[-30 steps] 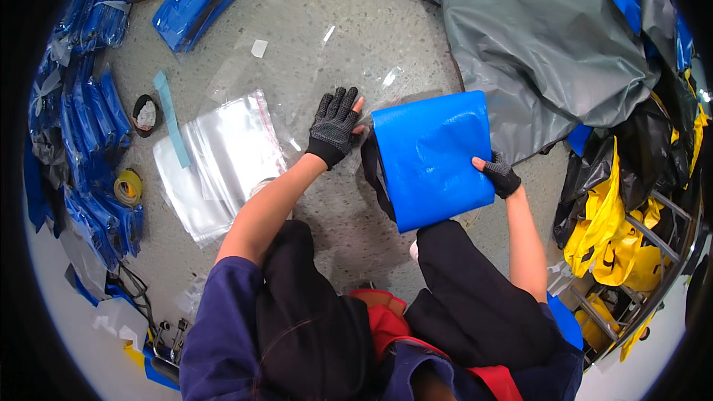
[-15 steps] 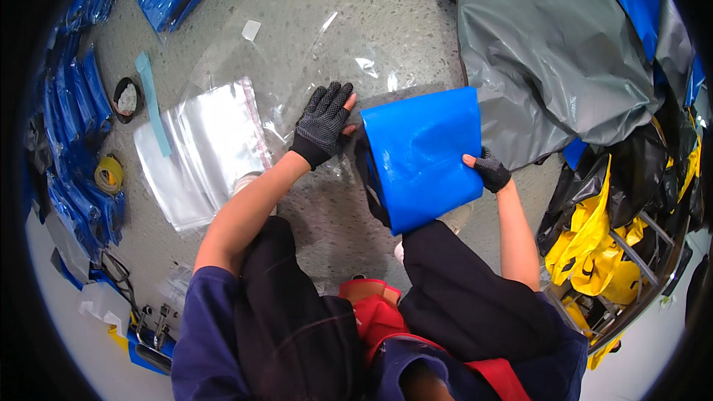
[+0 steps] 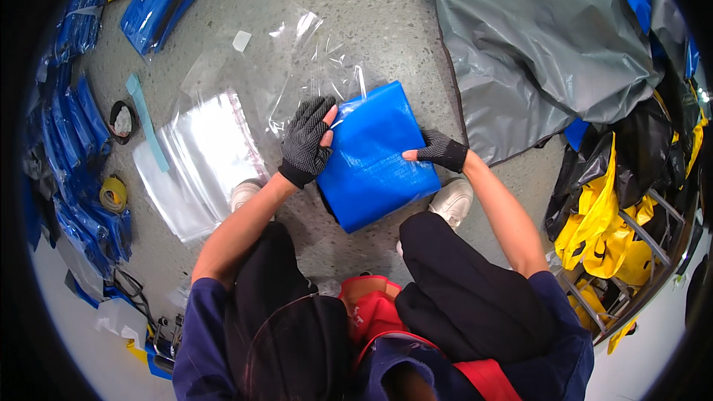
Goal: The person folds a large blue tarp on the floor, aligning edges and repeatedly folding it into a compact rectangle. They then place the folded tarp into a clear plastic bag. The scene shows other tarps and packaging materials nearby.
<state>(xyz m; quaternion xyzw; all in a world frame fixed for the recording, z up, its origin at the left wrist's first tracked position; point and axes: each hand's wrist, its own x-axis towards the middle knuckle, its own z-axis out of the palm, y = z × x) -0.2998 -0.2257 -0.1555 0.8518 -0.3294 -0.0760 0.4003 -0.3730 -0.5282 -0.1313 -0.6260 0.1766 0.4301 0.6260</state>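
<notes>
A folded blue tarpaulin (image 3: 379, 160) with a dark underside hangs tilted above the floor between my knees. My right hand (image 3: 442, 152), in a black fingerless glove, grips its right edge with the thumb on top. At its left edge is my gloved left hand (image 3: 307, 137), fingers together and closed at the near end of a clear plastic bag (image 3: 297, 52). The tarpaulin's far left corner meets the bag, and some film appears to lie over it. The left fingertips are partly hidden.
Left of me lie a stack of clear bags (image 3: 200, 167), a light-blue strip (image 3: 148, 126), a black ring (image 3: 121, 120), a tape roll (image 3: 114, 194) and several wrapped blue packs (image 3: 74, 134). A grey sheet (image 3: 520, 52) spreads at right, near a metal rack (image 3: 646, 245) with yellow-and-black material.
The blue tarpaulin has moved left and turned, with my right hand on it, up to my left hand and the clear bag. My left fingers have closed together at the bag.
</notes>
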